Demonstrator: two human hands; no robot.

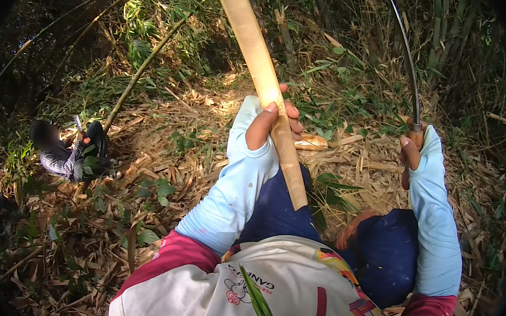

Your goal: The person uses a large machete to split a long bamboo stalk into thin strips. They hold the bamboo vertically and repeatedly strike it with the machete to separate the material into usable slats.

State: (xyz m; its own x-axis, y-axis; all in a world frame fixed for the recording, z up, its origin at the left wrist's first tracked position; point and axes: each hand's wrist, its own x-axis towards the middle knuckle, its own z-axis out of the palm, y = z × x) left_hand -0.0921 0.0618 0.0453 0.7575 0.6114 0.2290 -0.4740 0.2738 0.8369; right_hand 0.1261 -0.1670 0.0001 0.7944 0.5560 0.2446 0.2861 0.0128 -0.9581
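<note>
A long, flat, pale bamboo strip (252, 42) slants from the top of the view down across my left thigh. My left hand (271, 123) is closed round it, thumb on the near face and fingers behind. On the right, my right hand (411, 152) grips the wooden handle of a machete (412, 76), whose dark, slightly curved blade points up and away. The blade is apart from the strip. Light blue sleeves cover both forearms.
Dry bamboo leaves (142, 165) litter the ground. A cut bamboo piece (311, 142) lies beyond my left hand. At left another person (74, 150) sits holding a blade. A thin bamboo pole (142, 71) leans nearby. Dense bamboo stalks (447, 36) stand at the back right.
</note>
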